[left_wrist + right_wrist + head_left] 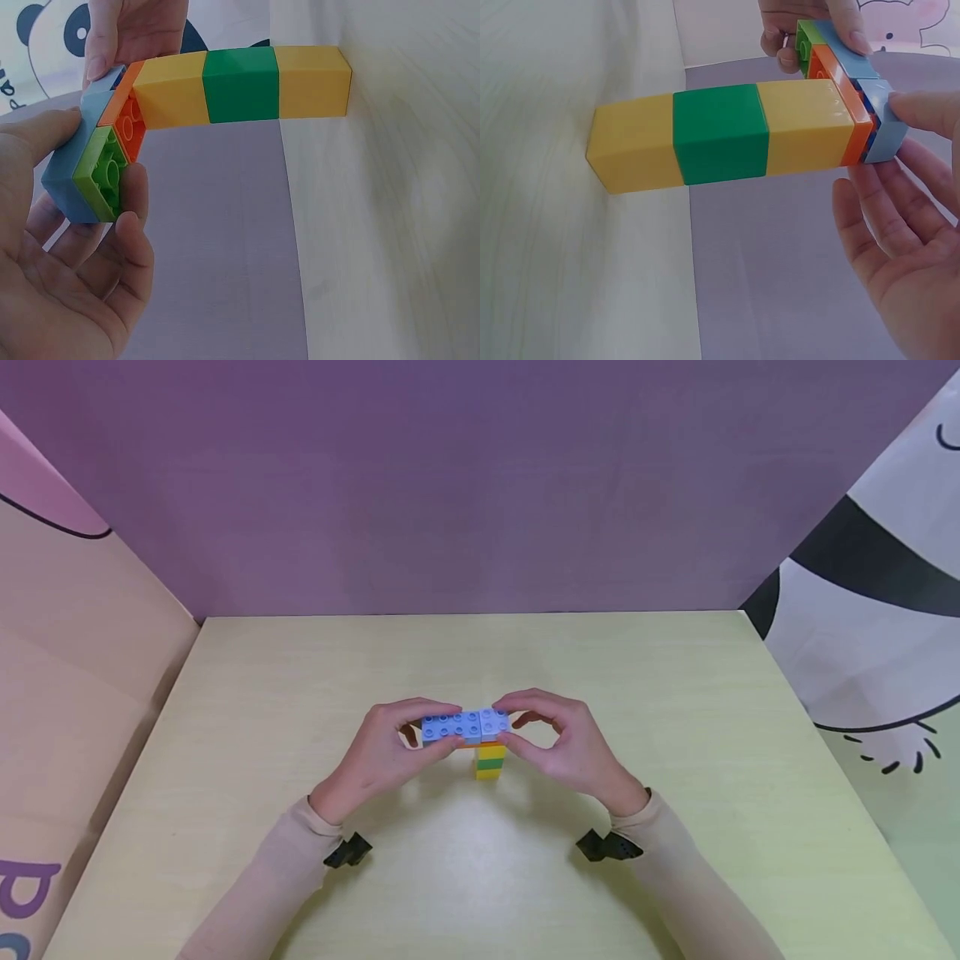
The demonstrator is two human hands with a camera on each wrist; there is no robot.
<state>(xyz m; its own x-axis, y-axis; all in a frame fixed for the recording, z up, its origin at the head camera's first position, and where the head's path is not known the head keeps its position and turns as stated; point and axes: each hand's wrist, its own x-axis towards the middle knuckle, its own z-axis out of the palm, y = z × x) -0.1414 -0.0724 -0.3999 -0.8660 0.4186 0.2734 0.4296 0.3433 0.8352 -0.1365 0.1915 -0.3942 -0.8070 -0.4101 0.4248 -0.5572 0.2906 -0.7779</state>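
Observation:
A tower of toy building bricks stands on the table: a yellow brick (637, 142) at the bottom, a green brick (720, 135), then another yellow brick (171, 90). Across its top lies a thin orange brick (129, 112) reaching out to the left, with a thin lime-green brick (101, 176) beside it. My left hand (393, 739) grips the longer blue brick (452, 727) above these, thumb on the near side. With thumb and fingers my right hand (562, 743) pinches a shorter blue brick (885, 124), slightly tilted, a narrow gap showing between it and the orange brick.
The pale wooden table (480, 893) surrounds the tower. A purple panel (480, 485) rises behind its far edge, with printed side panels at left and right. Black wrist cameras (348, 850) sit by both sleeves.

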